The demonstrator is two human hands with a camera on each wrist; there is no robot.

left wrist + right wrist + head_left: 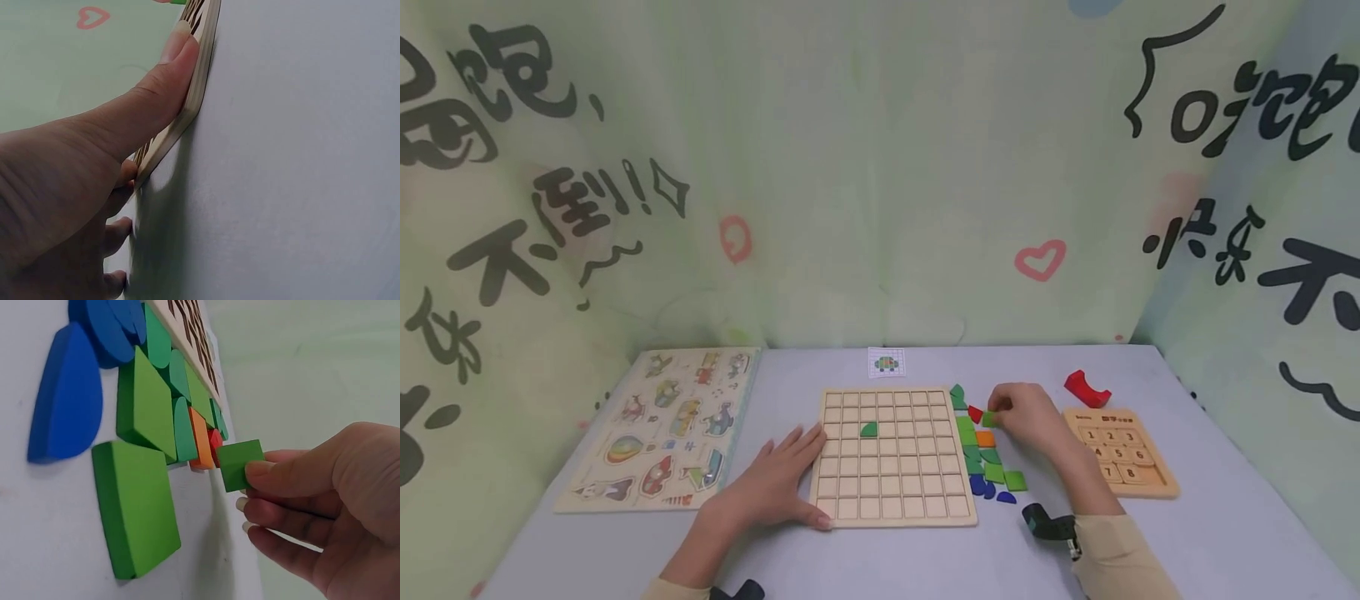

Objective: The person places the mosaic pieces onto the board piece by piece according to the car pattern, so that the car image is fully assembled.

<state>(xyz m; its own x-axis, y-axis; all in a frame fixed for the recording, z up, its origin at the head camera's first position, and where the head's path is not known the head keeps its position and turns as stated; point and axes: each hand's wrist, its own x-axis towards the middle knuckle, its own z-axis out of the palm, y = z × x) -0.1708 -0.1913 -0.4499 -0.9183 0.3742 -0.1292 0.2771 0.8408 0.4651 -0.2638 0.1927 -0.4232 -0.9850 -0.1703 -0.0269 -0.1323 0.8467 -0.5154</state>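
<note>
While the left hand (775,487) lies flat with straight fingers against the near left edge of the wooden grid board (891,454), thumb pressed along its side, the right hand (1033,421) pinches a small green square tile (240,464) between thumb and fingertips, lifted just above the heap of green, blue, orange and red pieces (988,462) beside the board's right edge. One green quarter-round piece (868,429) sits in a board cell. Everything rests on the grey worktop (1225,533).

Pale green backdrop walls (880,167) with black lettering and pink hearts, behind a grey table (1225,533).
</note>
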